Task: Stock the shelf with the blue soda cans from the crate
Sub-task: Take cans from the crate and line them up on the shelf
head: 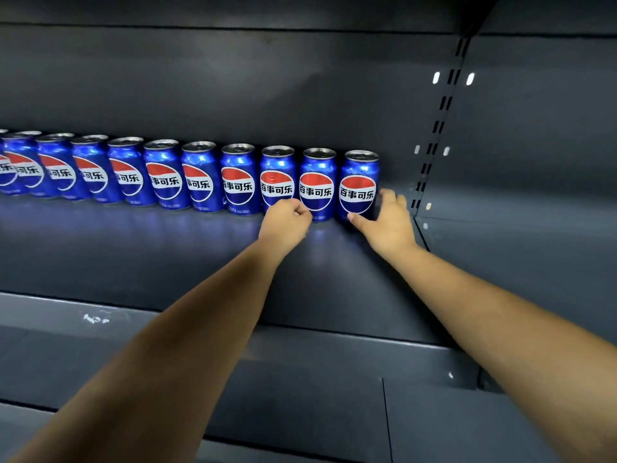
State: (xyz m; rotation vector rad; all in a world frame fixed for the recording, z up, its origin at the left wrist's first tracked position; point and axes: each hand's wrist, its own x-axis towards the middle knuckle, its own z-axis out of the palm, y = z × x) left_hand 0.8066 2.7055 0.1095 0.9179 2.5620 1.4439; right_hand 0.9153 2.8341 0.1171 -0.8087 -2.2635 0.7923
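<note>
Shelf (pixel 167 248): blue soda cans (pixel 200 177) in one back row, labels forward. Right hand (pixel 387 217) cups the end can (pixel 359 187) at 3 o'clock, likely aligning it. Left hand (pixel 283 222) clenched, empty. Crate unseen.

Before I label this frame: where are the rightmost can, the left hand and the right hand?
rightmost can (pixel 358 192): head view, logo on its front.
left hand (pixel 285 222): head view, back of the fist.
right hand (pixel 387 222): head view, back of the hand.

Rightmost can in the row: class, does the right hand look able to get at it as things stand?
Probably yes: the right hand already curls round the rightmost can, thumb in front, and bare shelf lies to its right.
</note>
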